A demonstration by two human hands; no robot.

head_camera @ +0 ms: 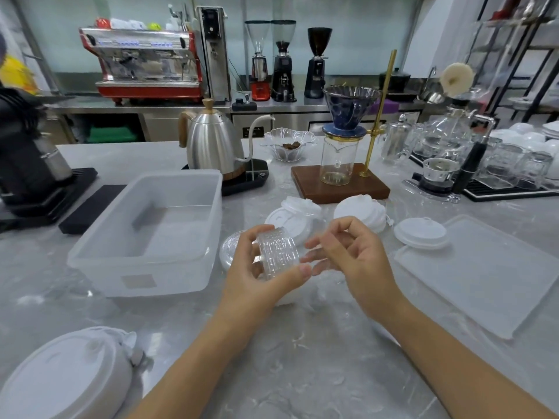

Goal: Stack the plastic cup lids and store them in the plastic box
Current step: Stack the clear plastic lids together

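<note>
My left hand (257,276) grips a stack of clear plastic lids (278,255), turned on its side above the counter. My right hand (357,255) is at the stack's right end, with thumb and curled fingers pinching what looks like one more clear lid (320,261), which is blurred. The translucent plastic box (181,179) stands just left of my hands with nothing inside. A clear lid (228,249) lies beside the box. White lids lie behind my hands in loose piles (298,213) (360,214), and another white lid (420,232) lies to their right. A stack of white lids (66,376) lies at the bottom left.
The box's flat cover (484,273) lies to the right. A kettle on its base (214,143), a glass bowl (287,145) and a pour-over stand on a wooden board (338,186) stand behind. Glassware (499,167) crowds the far right, and a black grinder (27,152) stands far left.
</note>
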